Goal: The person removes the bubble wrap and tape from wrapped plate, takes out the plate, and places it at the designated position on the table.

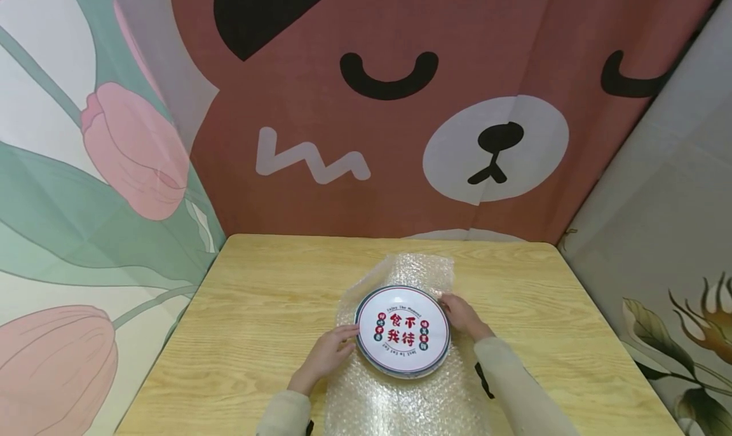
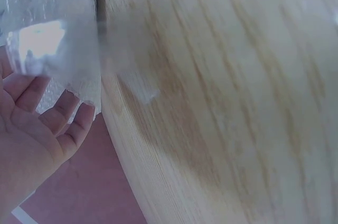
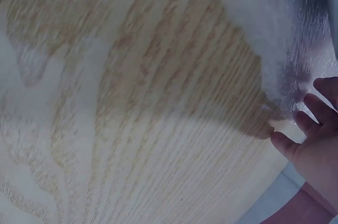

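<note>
Settling the plate [image 1: 403, 332] on the bubble wrap [image 1: 403, 407] seems the step in hand. It lies between the left hand [image 1: 327, 354], fingers loosely extended against its edge, and the right hand [image 1: 463, 315], whose grip is unclear; the next move likely calls for even support.

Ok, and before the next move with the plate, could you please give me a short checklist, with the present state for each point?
1. Plate lies with printed face up: ok.
2. Bubble wrap lies under the plate and shows beyond its far and near sides: ok.
3. Plate is covered on top by the wrap: not ok, the print is bare.
4. Left hand is at the plate's left rim: ok.
5. Right hand is at the right rim, toward the far side: ok.
6. Both hands have a firm hold: cannot tell.
</note>
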{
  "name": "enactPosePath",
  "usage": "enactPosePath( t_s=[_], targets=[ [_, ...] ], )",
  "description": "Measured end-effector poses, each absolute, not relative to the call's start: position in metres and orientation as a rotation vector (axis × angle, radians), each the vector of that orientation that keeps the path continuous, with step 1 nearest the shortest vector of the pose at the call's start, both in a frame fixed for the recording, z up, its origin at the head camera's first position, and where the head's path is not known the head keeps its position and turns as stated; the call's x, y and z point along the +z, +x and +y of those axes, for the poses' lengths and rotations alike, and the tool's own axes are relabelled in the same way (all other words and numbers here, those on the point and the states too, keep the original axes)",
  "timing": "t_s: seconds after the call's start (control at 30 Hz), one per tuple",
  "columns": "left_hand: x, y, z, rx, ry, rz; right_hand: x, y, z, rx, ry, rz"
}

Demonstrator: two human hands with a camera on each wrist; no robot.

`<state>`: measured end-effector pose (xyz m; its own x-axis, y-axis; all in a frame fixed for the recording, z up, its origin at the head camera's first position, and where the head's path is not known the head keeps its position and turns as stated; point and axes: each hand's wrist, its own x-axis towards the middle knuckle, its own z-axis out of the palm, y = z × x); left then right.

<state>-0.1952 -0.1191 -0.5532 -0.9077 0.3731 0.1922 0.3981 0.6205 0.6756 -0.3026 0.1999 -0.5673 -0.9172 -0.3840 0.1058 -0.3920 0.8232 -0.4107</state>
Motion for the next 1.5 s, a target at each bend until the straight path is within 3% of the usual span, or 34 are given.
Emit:
enactPosePath(
  t_s=[0.67, 1.03, 1.5],
  targets=[
    [-0.548, -0.194, -0.120, -1.198, -0.643, -2.811, -0.559, -0.293, 0.198, 0.446, 0.579, -3.194],
    [-0.554, -0.195, -0.119, -1.154, -0.660, -2.792, -0.540, -0.302, 0.196, 0.267, 0.673, -2.939],
    [-0.559, -0.196, -0.119, -1.194, -0.611, -2.823, -0.495, -0.296, 0.121, 0.412, 0.756, -2.696]
  ],
)
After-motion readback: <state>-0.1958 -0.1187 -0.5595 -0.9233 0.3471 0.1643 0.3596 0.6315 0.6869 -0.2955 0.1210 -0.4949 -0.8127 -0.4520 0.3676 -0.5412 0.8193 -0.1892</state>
